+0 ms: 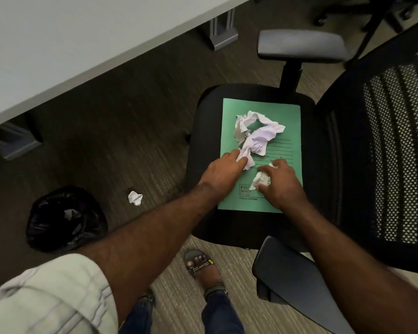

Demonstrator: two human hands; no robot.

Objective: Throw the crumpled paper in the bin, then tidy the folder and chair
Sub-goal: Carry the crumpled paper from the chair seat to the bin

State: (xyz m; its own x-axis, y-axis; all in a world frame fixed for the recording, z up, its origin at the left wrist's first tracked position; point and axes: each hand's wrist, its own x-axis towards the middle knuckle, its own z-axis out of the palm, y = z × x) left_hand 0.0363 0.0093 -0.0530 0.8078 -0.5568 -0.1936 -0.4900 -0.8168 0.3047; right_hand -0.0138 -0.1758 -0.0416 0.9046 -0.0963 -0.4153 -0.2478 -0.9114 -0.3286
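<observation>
A green folder [284,121] lies flat on the seat of a black office chair [205,150]. A loose heap of crumpled white paper [256,133] sits on the folder. My left hand [223,168] pinches the near end of that heap. My right hand [281,183] is closed around a small crumpled paper ball [261,180] resting on the folder's lower part. Another crumpled ball [135,197] lies on the floor left of the chair. A bin with a black liner [46,222] stands at the lower left, with paper scraps inside.
A white desk [58,44] runs across the upper left, its grey legs [221,30] on the carpet. The chair's mesh back [396,141] fills the right side and its armrests [299,44] stick out front and back. My sandalled foot [203,266] stands beside the chair.
</observation>
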